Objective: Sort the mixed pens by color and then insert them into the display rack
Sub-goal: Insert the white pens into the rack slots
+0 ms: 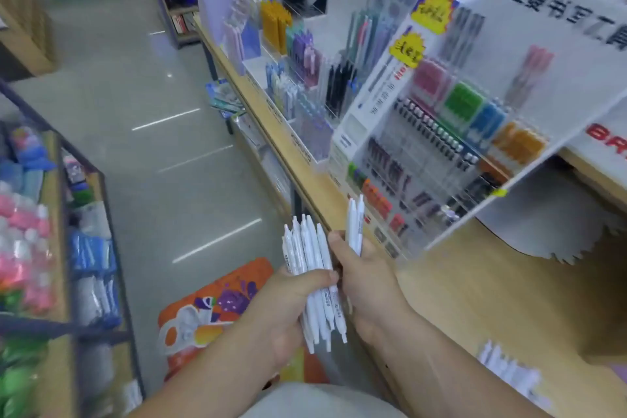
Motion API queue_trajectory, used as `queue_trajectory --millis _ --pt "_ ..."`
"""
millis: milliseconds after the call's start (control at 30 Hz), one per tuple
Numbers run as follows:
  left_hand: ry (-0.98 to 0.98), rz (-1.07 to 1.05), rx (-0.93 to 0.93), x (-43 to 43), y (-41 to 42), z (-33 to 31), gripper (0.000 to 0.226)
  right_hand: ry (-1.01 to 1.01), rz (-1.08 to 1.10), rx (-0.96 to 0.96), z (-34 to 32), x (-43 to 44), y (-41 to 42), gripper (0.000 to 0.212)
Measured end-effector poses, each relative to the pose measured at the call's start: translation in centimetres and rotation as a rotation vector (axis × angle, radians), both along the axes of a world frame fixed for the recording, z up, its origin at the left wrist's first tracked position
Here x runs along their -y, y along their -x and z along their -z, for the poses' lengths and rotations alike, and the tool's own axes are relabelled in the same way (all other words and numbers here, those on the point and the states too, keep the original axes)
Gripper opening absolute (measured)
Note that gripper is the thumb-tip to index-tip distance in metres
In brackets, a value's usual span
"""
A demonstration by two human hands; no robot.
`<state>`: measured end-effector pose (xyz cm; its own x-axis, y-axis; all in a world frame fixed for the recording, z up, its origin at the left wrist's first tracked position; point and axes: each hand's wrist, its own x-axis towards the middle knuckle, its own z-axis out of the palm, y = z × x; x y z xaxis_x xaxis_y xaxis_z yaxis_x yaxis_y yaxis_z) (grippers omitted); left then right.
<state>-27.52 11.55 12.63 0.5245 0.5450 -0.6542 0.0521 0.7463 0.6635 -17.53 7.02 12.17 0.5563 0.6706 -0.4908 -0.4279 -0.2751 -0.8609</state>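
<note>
Curling round a thick bundle of white pens (pixel 314 276), the fingers and thumb of the left hand (pixel 288 305) grip it at about mid-length. The bundle's long axis runs away from the person and leans a little left at its far end. The narrower ends seem to point back toward the body, though blur makes this hard to confirm.

Just beside it, the right hand (pixel 368 280) has its fingers closed on two more white pens (pixel 354 226). The thumb lies up along their left side, close to the bundle. This pair stands nearly upright, parallel to each other, with the upper ends rising clear of the fingers toward the display rack (pixel 441 153).

Both hands hover near the front edge of the wooden counter (pixel 481 292), which runs diagonally up and to the left. The rack sits on the counter just beyond the upright pair. Its tiered clear slots hold black, pink, green, blue and orange pens, and its low front corner is the part nearest the hands.

Bare wood lies to the right of the hands. A small heap of loose white pens (pixel 509 372) rests on it further right, close to the person.

To the left, the grey aisle floor (pixel 163 180) lies wide between the counter and a metal shelf (pixel 101 180) of pink and blue goods. An orange printed bag (pixel 217 309) sits on the floor below the left forearm.
</note>
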Motion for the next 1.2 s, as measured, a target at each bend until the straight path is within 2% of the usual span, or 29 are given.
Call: queue_trajectory --millis 100,200,300,367,500,600,767,900,1000,1200 --pt "0.007 0.029 -0.002 -6.8 1.9 -1.2 0.006 0.022 0.013 -0.006 -0.7 -5.9 1.1 0.018" --pt "0.033 0.011 0.006 -12.8 2.7 -2.1 0.005 0.053 0.024 -0.047 -1.3 -10.7 1.4 0.022" --pt "0.081 0.003 0.055 -17.6 2.3 -2.9 0.039 0.031 -0.018 -0.056 -1.5 -14.7 0.7 0.022" --pt "0.069 -0.024 0.062 -20.5 1.6 -3.0 0.048 0.023 -0.055 -0.032 -1.6 -17.4 -0.3 0.021" --pt "0.036 -0.082 0.023 -26.6 -0.8 -2.5 0.016 -0.014 -0.11 -0.025 -1.5 -23.6 -3.3 0.012" --pt "0.015 -0.108 0.001 -31.7 -2.9 -2.8 0.007 -0.061 -0.171 -0.007 -1.5 -28.8 -6.1 0.011" --pt "-0.009 -0.2 -0.023 -39.8 -6.6 -3.8 0.009 -0.072 -0.271 -0.037 -2.2 -37.1 -9.7 0.011" --pt "-0.012 -0.257 -0.007 -45.1 -9.4 -3.9 0.023 -0.061 -0.289 0.01 -2.0 -43.1 -12.0 0.009" --pt "0.044 -0.253 0.021 -48.8 -10.8 -3.7 0.034 -0.074 -0.313 0.045 -2.0 -47.1 -12.5 0.015" --pt "0.065 -0.201 0.054 -57.7 -12.3 -2.1 0.037 -0.042 -0.232 0.137 -1.1 -55.2 -12.9 0.01"
